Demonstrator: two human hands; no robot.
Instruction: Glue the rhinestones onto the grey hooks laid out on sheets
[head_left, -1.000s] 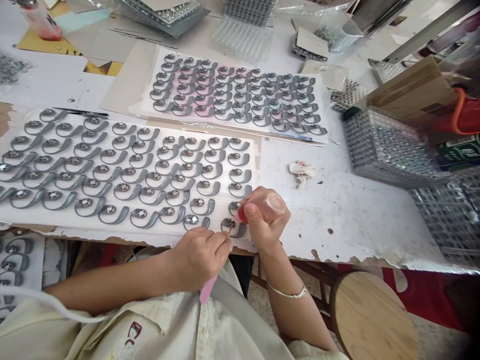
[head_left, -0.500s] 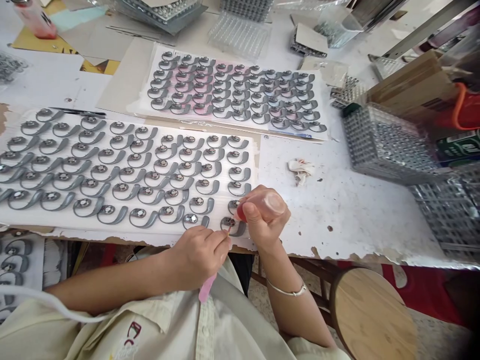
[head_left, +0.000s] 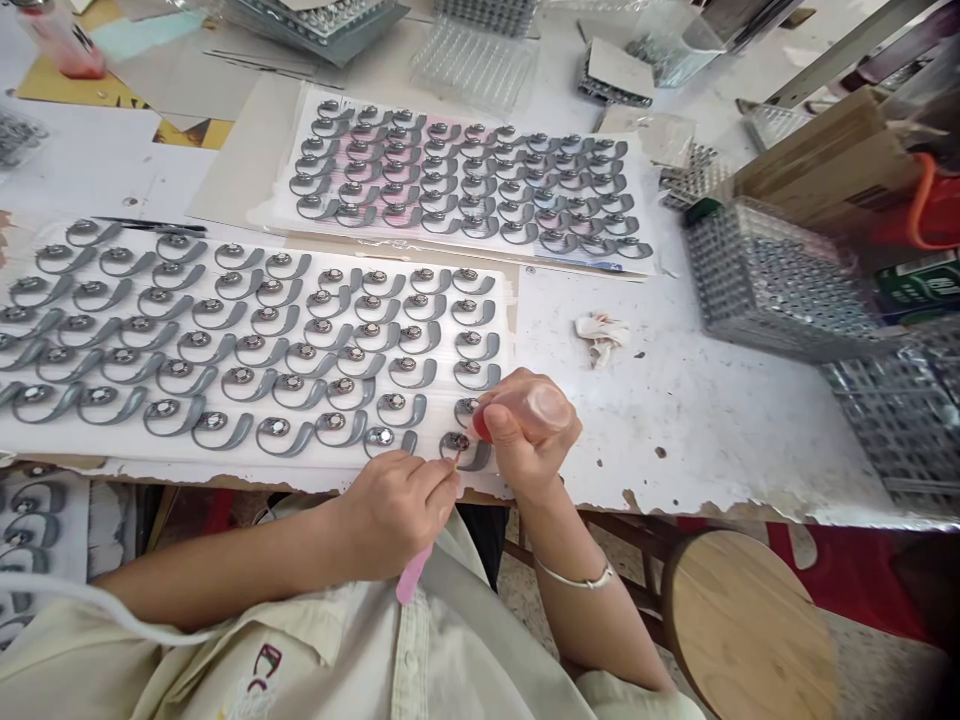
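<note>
My left hand point(head_left: 394, 515) is shut on a thin pink stick point(head_left: 409, 578), and its fine tip rests at a grey hook-shaped piece with a round metal centre point(head_left: 459, 448). That piece lies at the front right corner of a white board point(head_left: 225, 470) covered in rows of identical pieces. My right hand point(head_left: 529, 435) grips a small translucent bottle with a red tip point(head_left: 534, 405). The red tip sits just beside the same corner, over the piece's neighbour point(head_left: 466, 407). My right hand hides part of that neighbour.
A second white board with similar pieces point(head_left: 465, 175) lies behind. Metal mesh baskets point(head_left: 772, 285) stand at right, near a crumpled tissue point(head_left: 602, 338). A clear plastic tray point(head_left: 472, 65) is at the back. A wooden stool point(head_left: 750, 625) stands below the table's ragged front edge.
The whole view has drifted slightly up and left. My hands stay at the same corner, still holding the stick and bottle.
</note>
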